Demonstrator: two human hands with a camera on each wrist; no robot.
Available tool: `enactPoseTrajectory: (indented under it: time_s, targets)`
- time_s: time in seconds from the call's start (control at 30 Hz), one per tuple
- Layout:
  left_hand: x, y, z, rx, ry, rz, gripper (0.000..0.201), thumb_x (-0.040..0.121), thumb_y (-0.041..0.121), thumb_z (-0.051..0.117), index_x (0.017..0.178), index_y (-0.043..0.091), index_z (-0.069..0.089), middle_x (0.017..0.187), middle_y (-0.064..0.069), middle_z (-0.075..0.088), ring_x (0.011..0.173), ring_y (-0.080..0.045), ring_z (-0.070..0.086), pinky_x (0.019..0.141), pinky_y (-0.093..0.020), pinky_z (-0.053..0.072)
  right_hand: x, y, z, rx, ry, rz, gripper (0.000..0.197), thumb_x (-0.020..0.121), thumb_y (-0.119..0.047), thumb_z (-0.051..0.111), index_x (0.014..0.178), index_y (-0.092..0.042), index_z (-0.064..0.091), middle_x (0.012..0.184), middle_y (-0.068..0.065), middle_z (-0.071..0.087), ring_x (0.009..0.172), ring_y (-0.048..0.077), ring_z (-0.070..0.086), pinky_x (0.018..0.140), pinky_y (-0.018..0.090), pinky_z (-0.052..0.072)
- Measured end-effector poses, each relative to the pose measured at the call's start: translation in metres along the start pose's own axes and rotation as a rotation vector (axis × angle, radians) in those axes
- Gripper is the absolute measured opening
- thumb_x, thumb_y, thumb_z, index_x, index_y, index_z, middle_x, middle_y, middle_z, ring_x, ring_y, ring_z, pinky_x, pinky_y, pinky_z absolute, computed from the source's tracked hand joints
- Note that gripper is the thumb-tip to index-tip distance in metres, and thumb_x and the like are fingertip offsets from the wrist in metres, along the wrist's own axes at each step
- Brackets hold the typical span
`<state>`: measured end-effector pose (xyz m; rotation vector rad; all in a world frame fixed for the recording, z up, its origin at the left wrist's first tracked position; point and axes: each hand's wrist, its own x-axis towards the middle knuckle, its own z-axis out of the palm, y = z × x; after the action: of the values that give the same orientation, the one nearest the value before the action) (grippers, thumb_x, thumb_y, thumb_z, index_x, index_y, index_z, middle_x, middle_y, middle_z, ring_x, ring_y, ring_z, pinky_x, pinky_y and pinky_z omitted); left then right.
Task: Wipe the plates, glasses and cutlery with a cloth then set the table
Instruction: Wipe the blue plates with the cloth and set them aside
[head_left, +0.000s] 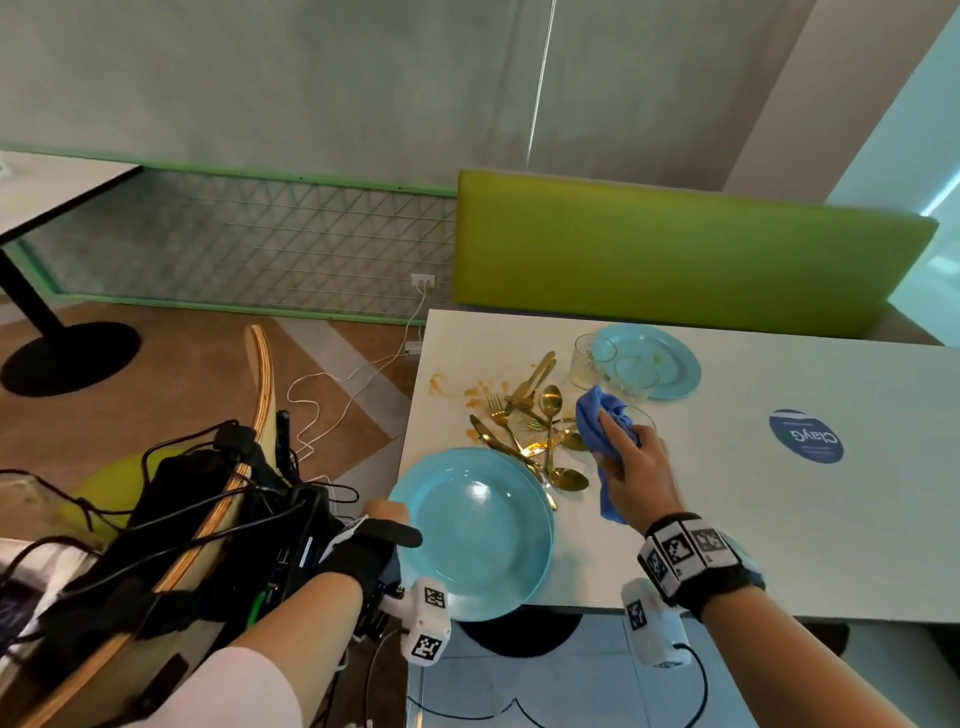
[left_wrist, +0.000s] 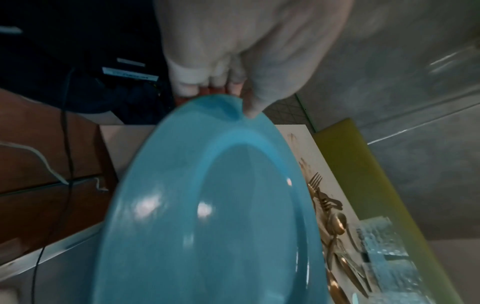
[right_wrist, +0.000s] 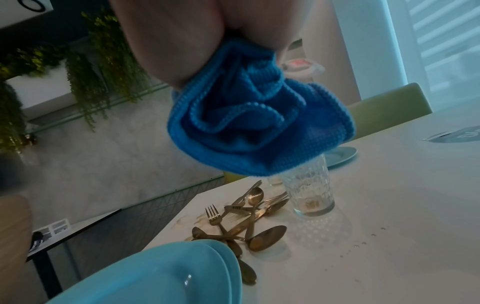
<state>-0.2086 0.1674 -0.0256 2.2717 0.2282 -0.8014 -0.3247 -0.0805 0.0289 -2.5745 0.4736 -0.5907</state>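
Note:
My gloved left hand (head_left: 390, 521) grips the left rim of a light blue plate (head_left: 475, 535) that overhangs the white table's (head_left: 779, 519) near left corner. In the left wrist view the thumb lies on top of the plate (left_wrist: 213, 205) and the fingers (left_wrist: 207, 84) curl under it. My right hand (head_left: 626, 452) holds a bunched blue cloth (head_left: 602, 423) (right_wrist: 259, 123) above a clear glass (right_wrist: 309, 195). Gold cutlery (head_left: 530, 434) (right_wrist: 244, 218) lies piled between the plate and the glass. A second blue plate (head_left: 660, 358) with stains and two more glasses (head_left: 592, 358) sit farther back.
Orange smears (head_left: 470, 388) mark the table left of the cutlery. A round blue sticker (head_left: 805, 436) is on the right. A green bench back (head_left: 675, 249) runs behind the table. To the left stands a wooden chair (head_left: 262, 374) carrying a black bag and cables (head_left: 208, 499).

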Motion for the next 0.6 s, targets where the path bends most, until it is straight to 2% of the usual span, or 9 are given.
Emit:
enactPoseTrajectory:
  time_s: [0.1, 0.2, 0.27, 0.3, 0.37, 0.43, 0.53, 0.6]
  targets:
    - [0.012, 0.001, 0.005, 0.108, -0.039, -0.019, 0.037, 0.095, 0.013, 0.038, 0.128, 0.001, 0.050, 0.136, -0.015, 0.051, 0.125, -0.031, 0.050, 0.100, -0.030, 0.040, -0.001, 0.002, -0.006, -0.001, -0.005, -0.006, 0.057, 0.081, 0.002, 0.062, 0.135, -0.006, 0.045, 0.107, 0.030, 0.053, 0.096, 0.043, 0.053, 0.082, 0.033, 0.038]
    - [0.011, 0.010, 0.005, 0.158, -0.025, 0.017, 0.034, 0.098, 0.015, 0.034, 0.129, 0.005, 0.047, 0.141, -0.013, 0.046, 0.129, -0.030, 0.045, 0.101, -0.029, 0.037, -0.003, 0.006, -0.013, -0.010, -0.035, 0.052, 0.060, 0.084, -0.003, 0.060, 0.139, -0.008, 0.038, 0.117, 0.026, 0.050, 0.105, 0.039, 0.050, 0.089, 0.035, 0.039]
    - [0.012, 0.020, 0.002, 0.094, -0.042, -0.021, 0.028, 0.100, 0.017, 0.034, 0.123, 0.009, 0.048, 0.144, -0.014, 0.043, 0.132, -0.030, 0.042, 0.094, -0.025, 0.037, -0.004, 0.011, -0.019, -0.004, -0.054, 0.091, 0.061, 0.085, -0.006, 0.059, 0.141, -0.010, 0.034, 0.121, 0.024, 0.048, 0.110, 0.037, 0.049, 0.093, 0.036, 0.038]
    - [0.011, 0.026, 0.001, 0.103, -0.036, -0.032, 0.032, 0.100, 0.018, 0.036, 0.127, 0.008, 0.048, 0.142, -0.015, 0.044, 0.131, -0.030, 0.043, 0.090, -0.023, 0.040, -0.005, 0.014, -0.022, 0.003, -0.053, 0.105, 0.061, 0.086, -0.006, 0.059, 0.141, -0.010, 0.034, 0.122, 0.024, 0.048, 0.111, 0.037, 0.048, 0.094, 0.035, 0.037]
    - [0.009, 0.037, 0.000, 0.177, -0.026, 0.014, 0.038, 0.097, 0.016, 0.039, 0.133, 0.006, 0.046, 0.140, -0.015, 0.047, 0.130, -0.030, 0.045, 0.095, -0.024, 0.042, -0.006, 0.021, -0.027, 0.016, -0.032, 0.137, 0.061, 0.085, -0.005, 0.059, 0.141, -0.009, 0.034, 0.121, 0.024, 0.048, 0.111, 0.037, 0.049, 0.093, 0.032, 0.036]
    - [0.011, 0.055, -0.001, 0.215, -0.041, 0.083, 0.038, 0.094, 0.015, 0.041, 0.131, 0.007, 0.047, 0.137, -0.014, 0.049, 0.127, -0.030, 0.048, 0.101, -0.028, 0.039, -0.005, 0.029, -0.034, 0.031, 0.000, 0.166, 0.061, 0.084, -0.003, 0.060, 0.140, -0.006, 0.036, 0.120, 0.025, 0.049, 0.111, 0.039, 0.050, 0.091, 0.029, 0.033]
    - [0.015, 0.098, 0.008, -0.002, 0.010, 0.130, 0.038, 0.088, 0.021, 0.051, 0.119, 0.000, 0.055, 0.123, -0.020, 0.057, 0.112, -0.034, 0.056, 0.082, -0.029, 0.044, -0.001, 0.044, -0.048, 0.034, 0.023, 0.220, 0.061, 0.084, -0.001, 0.059, 0.139, -0.006, 0.036, 0.119, 0.026, 0.049, 0.110, 0.040, 0.049, 0.092, 0.033, 0.036]
    - [0.004, 0.141, 0.020, -0.117, 0.026, 0.242, 0.019, 0.084, 0.021, 0.055, 0.094, 0.007, 0.063, 0.096, -0.016, 0.062, 0.094, -0.032, 0.059, 0.075, -0.031, 0.040, 0.005, 0.056, -0.061, 0.040, 0.050, 0.266, 0.060, 0.084, 0.000, 0.059, 0.139, -0.006, 0.037, 0.120, 0.027, 0.048, 0.112, 0.041, 0.048, 0.094, 0.037, 0.037]
